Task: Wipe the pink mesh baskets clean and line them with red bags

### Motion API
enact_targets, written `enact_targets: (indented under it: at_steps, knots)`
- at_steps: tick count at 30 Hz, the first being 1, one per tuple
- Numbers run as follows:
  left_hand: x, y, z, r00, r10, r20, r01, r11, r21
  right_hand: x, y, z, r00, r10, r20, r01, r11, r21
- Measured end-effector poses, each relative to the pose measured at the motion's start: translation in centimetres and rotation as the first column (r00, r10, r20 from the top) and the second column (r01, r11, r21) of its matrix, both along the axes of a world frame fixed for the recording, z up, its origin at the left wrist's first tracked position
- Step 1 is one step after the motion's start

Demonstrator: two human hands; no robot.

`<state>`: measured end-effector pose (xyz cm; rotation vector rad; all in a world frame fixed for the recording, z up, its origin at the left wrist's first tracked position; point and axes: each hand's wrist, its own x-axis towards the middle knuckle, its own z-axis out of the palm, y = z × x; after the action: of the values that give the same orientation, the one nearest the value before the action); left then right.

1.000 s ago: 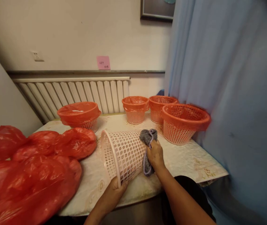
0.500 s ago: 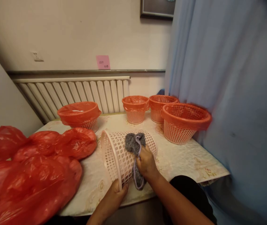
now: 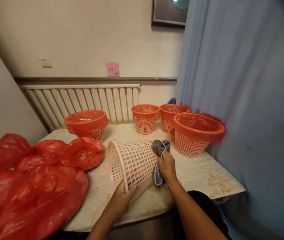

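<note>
Basket [image 3: 139, 164] lies sideways; left hand [image 3: 122, 199] clamps its rim [image 3: 121, 160], likely to steady it; right hand [image 3: 168, 167], apart, grips grey cloth [image 3: 158, 147] at the other end.

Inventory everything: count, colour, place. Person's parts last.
Unlined basket: one, pale pink, on its side, centre
Cloth: one, grey, lilac edging, basket's right end
Lined baskets: four, pale, red liners, one back left, three back right
Plastic bags: several, red, table's left
Table cover: one, cream floral, under baskets
Item: one, dark blue, behind baskets
Radiator: one, cream, behind table
Rail: one, grey, above radiator
Note: one, pink, above rail
Socket: one, white, wall, left
Picture frame: one, dark, top
Wall: one, beige, background
Curtain: one, blue, right
Panel: one, grey, left
Left hand: one, bare, gripping unlined basket's rim
Right hand: one, bare, holding cloth
Leg, probably: one, black, lower right
</note>
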<state>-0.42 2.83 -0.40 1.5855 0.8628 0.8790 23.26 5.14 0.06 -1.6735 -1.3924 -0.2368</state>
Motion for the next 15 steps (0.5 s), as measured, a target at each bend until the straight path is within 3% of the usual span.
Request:
enact_targets:
  at_steps: [5, 11, 13, 15]
  knots:
    - [0.9, -0.7, 0.6, 1.0, -0.026, 0.011, 0.026, 0.999, 0.031, -2.0, -1.2, 0.7, 0.977, 0.213, -0.001, -0.212, 0.973, 0.086]
    - [2.5, -2.5, -0.8, 0.995, -0.096, -0.008, 0.096, 0.982, 0.16, -6.9, -4.3, 3.4, 0.853, 0.52, 0.033, -0.517, 0.837, 0.177]
    - [3.3, -2.8, -1.4, 0.996, -0.091, 0.018, 0.085, 0.97, 0.227, -8.1, -5.2, 4.3, 0.831, 0.553, 0.055, -0.555, 0.818, 0.151]
    - [4.0, -3.0, -1.8, 0.995, -0.09, 0.038, 0.076, 0.958, 0.275, -8.9, -5.7, 5.0, 0.85, 0.519, 0.085, -0.526, 0.843, 0.114]
